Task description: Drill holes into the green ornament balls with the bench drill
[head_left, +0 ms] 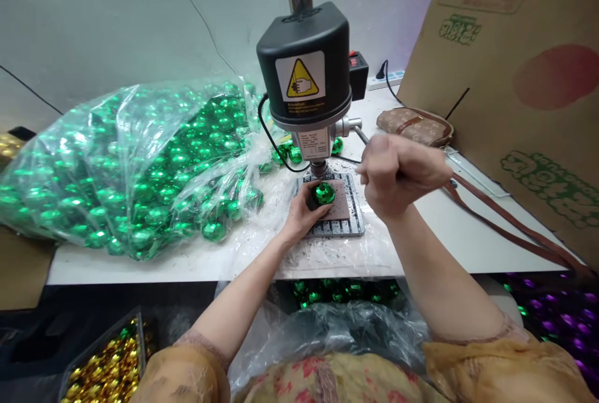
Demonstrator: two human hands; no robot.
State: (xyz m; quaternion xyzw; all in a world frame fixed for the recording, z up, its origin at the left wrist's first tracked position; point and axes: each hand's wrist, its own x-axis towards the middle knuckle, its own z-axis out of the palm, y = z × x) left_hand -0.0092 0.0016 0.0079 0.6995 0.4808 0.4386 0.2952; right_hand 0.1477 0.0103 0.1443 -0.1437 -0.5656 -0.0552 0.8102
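A shiny green faceted ball (325, 193) rests on a brownish pad (343, 208) on the slotted metal base (356, 224) of a small bench drill press (304, 66). My left hand (304, 209) is closed around the ball's left side, thumb in front and fingers behind. Just above the ball is the drill's chuck (319, 169); whether a bit touches the ball I cannot make out. On the right, my right hand (400, 172) is wrapped round the feed lever (360, 133), whose far end is hidden in the fist. Dark shavings lie about the base.
A big clear bag of green balls (140, 166) fills the table's left side. To the right are a brown handbag (414, 125) with a long strap and a large cardboard box (524, 91). Gold balls (105, 365) and purple balls (561, 322) sit below the table edge.
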